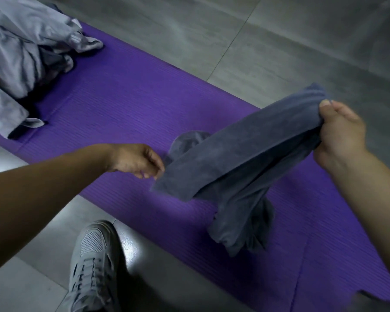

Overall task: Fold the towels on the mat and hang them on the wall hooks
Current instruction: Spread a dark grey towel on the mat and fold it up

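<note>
One dark grey towel (245, 158) is being worked; none is seen folded or hung.

Right hand (340, 131): clenched round the bunched upper end of the towel, thumb on top, holding it raised above the purple mat (126, 104).

Left hand (137, 161): its fingers (150, 171) are curled downward at the towel's lower left corner. That edge is blurred, so I cannot tell whether I have the corner pinched or am only touching it.

Towel condition: it runs as a loose, rope-like band from my right hand down to the left corner. A second length droops from the middle and gathers in a crumpled end on the mat, near its front edge. No flat layer and no square crease is visible.

Remaining stock: a heap of pale grey towels (20, 52) lies unfolded at the far left end of the mat, well apart from the towel in hand.

Surroundings: the mat lies on a grey tiled floor (279, 41). My grey lace-up shoe (92, 266) stands on the tiles just beside the mat's near edge. No wall hooks are in view.

Assessment: the task is at an early stage. By my judgement this towel needs spreading and folding, then hanging, and the heap needs the same.
</note>
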